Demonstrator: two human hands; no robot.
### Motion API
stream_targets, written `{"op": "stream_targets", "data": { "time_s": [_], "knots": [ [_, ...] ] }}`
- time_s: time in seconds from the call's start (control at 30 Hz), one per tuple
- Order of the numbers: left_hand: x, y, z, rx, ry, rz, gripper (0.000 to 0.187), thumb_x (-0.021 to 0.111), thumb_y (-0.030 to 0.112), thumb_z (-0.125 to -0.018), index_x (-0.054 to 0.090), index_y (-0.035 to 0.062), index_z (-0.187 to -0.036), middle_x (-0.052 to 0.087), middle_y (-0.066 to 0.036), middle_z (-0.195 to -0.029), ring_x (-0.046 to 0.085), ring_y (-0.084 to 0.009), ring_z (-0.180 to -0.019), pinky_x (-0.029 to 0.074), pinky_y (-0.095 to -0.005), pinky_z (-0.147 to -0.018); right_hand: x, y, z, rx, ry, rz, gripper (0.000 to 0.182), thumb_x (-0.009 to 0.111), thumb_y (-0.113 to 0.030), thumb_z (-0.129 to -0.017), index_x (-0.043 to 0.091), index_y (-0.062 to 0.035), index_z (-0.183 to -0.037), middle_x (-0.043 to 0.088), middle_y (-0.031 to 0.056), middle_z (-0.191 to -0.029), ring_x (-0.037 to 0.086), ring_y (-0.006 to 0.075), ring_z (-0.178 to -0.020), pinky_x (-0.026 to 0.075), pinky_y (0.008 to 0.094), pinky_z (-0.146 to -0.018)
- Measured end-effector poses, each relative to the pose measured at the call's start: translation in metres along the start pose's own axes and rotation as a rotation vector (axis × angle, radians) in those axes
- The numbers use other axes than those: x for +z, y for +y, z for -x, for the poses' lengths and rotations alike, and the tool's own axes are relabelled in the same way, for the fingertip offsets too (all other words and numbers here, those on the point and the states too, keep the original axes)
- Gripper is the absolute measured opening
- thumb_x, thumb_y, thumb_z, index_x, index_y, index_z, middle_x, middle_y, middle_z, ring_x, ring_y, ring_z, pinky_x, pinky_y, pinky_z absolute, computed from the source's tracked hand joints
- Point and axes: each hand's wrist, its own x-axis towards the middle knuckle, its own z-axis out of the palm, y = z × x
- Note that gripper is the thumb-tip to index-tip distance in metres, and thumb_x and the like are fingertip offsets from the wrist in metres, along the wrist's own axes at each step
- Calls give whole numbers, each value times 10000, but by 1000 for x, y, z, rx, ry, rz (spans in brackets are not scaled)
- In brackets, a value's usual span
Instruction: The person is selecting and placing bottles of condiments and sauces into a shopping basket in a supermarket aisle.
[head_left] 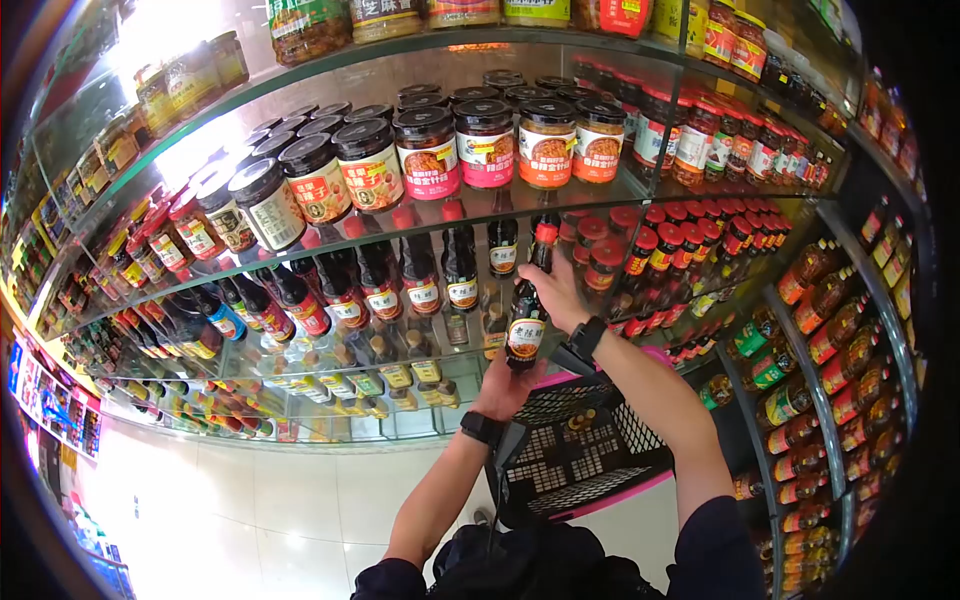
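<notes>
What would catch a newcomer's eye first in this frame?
A dark sauce bottle held up at centre, the right hand gripping it and the left hand under its base. Around it, glass shelves packed with jars. Below the hands, a black and pink basket.

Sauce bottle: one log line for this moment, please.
right hand: grips dark sauce bottle | left hand: under bottle base | position: at glass shelf

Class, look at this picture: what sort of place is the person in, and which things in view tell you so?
Most likely a grocery shop aisle. Glass shelves carry rows of labelled sauce jars and dark bottles; a shopping basket sits below the arms, and the right hand holds a bottle up at the shelf.
</notes>
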Motion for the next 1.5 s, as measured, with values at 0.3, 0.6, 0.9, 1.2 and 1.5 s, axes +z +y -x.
{"op": "stream_targets", "data": {
  "time_s": [0.3,0.6,0.9,1.2,1.5],
  "knots": [
    [20,41,-54,87,182,-7,312,318,221,-896,411,-1,-1095,517,-139,-988,536,-227,-872,479,-289,-732,3,25,-67,-299,68,111,161,566,-46,-667,489,-12,-804,534,25,-694,500,98,-636,397,243,-578],
    [14,47,-76,179,186,-14,308,328,233,-883,390,32,-1107,455,-126,-1041,461,-224,-964,417,-324,-799,7,50,-90,-328,81,229,82,577,-1,-682,512,-13,-731,528,7,-657,496,94,-604,409,241,-569],
    [10,49,-76,234,232,-60,348,333,291,-881,372,41,-1120,441,-121,-1062,452,-233,-979,411,-337,-794,24,61,-90,-237,68,164,86,585,-22,-684,513,-12,-728,507,-6,-605,461,62,-529,379,224,-484],
    [13,52,-82,241,174,-75,386,365,335,-880,372,53,-1144,425,-113,-1110,439,-238,-1005,378,-345,-860,21,58,-100,-299,-26,306,134,571,-43,-676,511,-21,-794,529,32,-650,495,109,-564,412,271,-522],
    [2,51,-85,222,155,-20,413,329,373,-893,370,70,-1171,449,-109,-1094,457,-228,-997,393,-335,-857,23,56,-92,-413,91,595,234,645,-159,-672,547,7,-804,565,139,-697,554,261,-656,430,347,-624]
  ]
}}
